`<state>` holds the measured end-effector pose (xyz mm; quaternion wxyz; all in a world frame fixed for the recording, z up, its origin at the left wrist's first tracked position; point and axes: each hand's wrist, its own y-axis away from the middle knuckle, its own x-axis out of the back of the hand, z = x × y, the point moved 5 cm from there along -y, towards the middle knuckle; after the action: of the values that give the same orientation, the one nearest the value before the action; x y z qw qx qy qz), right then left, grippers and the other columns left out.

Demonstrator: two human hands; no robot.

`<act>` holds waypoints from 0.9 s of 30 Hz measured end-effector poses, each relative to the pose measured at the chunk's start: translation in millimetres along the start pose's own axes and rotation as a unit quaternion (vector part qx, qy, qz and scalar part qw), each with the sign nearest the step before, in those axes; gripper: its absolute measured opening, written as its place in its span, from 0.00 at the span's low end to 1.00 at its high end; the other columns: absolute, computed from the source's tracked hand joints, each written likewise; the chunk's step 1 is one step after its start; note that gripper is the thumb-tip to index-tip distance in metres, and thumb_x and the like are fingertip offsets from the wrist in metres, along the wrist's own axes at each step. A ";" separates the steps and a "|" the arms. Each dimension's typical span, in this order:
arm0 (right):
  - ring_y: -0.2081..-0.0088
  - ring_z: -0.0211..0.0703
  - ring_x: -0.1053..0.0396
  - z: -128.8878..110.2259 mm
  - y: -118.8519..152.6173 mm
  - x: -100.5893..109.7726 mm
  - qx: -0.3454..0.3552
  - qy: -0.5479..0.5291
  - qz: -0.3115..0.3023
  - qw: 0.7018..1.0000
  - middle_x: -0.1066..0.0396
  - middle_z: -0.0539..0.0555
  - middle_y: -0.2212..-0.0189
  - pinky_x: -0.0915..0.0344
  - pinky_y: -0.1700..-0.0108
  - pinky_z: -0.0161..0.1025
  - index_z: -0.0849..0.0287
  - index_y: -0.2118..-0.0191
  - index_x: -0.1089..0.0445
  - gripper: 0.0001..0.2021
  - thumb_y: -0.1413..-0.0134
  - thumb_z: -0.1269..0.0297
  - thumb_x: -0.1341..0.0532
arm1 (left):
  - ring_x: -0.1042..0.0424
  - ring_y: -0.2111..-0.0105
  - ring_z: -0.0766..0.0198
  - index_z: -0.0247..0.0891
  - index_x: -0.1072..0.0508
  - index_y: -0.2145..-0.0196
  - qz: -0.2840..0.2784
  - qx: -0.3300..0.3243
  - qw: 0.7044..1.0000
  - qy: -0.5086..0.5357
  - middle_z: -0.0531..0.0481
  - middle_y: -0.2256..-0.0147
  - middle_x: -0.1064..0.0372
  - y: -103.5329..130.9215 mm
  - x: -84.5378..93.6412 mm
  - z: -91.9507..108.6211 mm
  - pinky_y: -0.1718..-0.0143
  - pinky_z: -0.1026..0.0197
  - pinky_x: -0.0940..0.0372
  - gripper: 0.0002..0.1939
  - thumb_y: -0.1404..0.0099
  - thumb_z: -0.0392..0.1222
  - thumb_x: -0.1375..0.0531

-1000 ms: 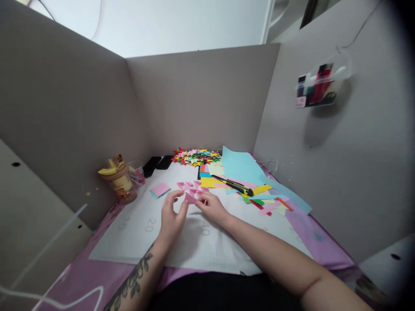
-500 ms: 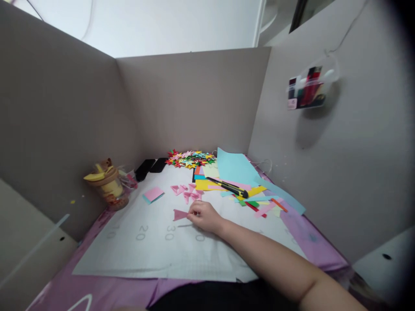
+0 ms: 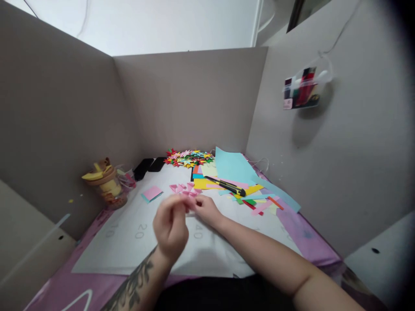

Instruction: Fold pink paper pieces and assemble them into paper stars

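My right hand [image 3: 206,209] is closed, its fingertips pinched on a pink folded paper [image 3: 192,203] above the white sheet [image 3: 129,246]. Beside it, my left hand [image 3: 171,224] is raised, its fingertips meeting the same pink piece, which they partly hide. Just behind both hands lie several small pink folded pieces [image 3: 177,188]. A pink and blue square pad [image 3: 151,194] rests to their left. To the right, a yellow and black cutter [image 3: 227,185] lies across coloured paper strips [image 3: 259,208].
Colourful paper stars [image 3: 188,158] are heaped at the back, beside two black phones [image 3: 158,164]. A large light blue sheet [image 3: 234,166] lies back right. A cup with a yellow lid [image 3: 108,185] stands at the left wall. Grey panels enclose three sides.
My left hand has come in from below the view and met my right hand at the pink piece. The piece, plainly seen before, is now mostly covered. The view has shifted slightly.
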<state>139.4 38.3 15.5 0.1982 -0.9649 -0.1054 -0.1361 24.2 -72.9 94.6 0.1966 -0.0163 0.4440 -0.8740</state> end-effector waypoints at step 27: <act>0.71 0.38 0.38 -2.7 -0.9 8.7 0.088 0.090 0.042 0.991 0.35 0.50 0.77 0.41 0.67 0.35 0.59 0.77 0.33 0.06 0.51 0.69 0.43 | 0.32 0.72 0.68 0.35 0.31 0.69 -0.101 0.337 0.936 0.003 0.53 0.72 0.31 4.5 -4.6 -129.4 0.70 0.66 0.38 0.14 0.52 0.43 0.36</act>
<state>146.7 39.3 20.9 0.2967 -0.9311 -0.0576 -0.2042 3.6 26.0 13.5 0.0992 0.0089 0.1203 -0.9877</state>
